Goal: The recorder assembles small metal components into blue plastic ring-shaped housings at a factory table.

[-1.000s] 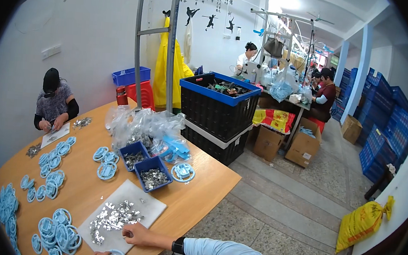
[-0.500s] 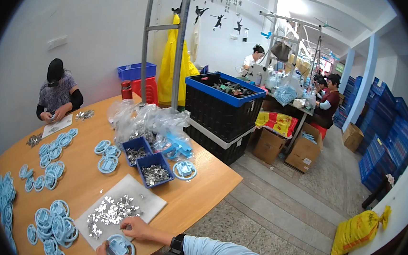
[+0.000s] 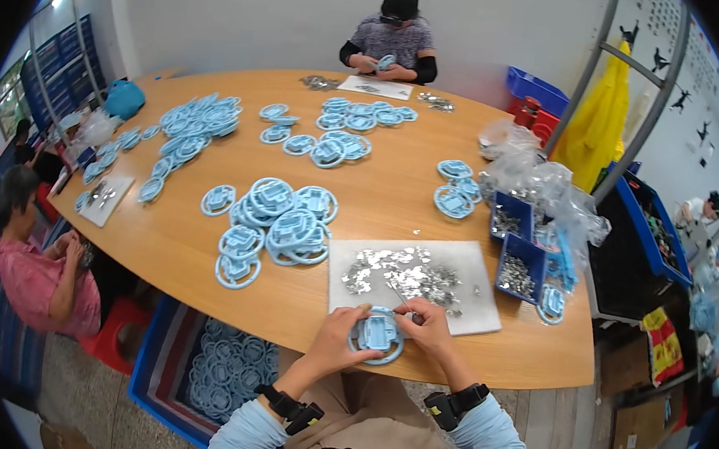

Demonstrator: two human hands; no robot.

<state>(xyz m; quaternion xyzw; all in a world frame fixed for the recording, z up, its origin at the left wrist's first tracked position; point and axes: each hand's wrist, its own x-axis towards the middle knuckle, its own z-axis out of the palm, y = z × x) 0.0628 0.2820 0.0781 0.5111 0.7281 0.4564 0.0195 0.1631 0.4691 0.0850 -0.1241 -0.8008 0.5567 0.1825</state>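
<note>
My left hand (image 3: 335, 337) is closed around the side of a light blue ring-shaped plastic part (image 3: 379, 334) with a raised block in its middle, held at the table's near edge. At the part's upper right rim, my right hand (image 3: 429, 324) is pinched on a thin, dark, pointed metal tool (image 3: 398, 292), which looks like tweezers; its tip points toward the small pieces. Just beyond both hands lies a white board (image 3: 479, 320). Many small shiny flat metal pieces (image 3: 406, 270) are spread over it.
Piles of blue parts (image 3: 271, 218) lie left of the board. Two blue bins (image 3: 518, 269) of metal bits and plastic bags (image 3: 576, 212) stand at its right. A blue crate (image 3: 153, 377) of parts sits below left. Co-workers sit across (image 3: 395, 42) and at left (image 3: 43, 276).
The view has swung left, bringing the whole table in front. My right hand has come from the metal pieces to the blue part, which my left hand still holds.
</note>
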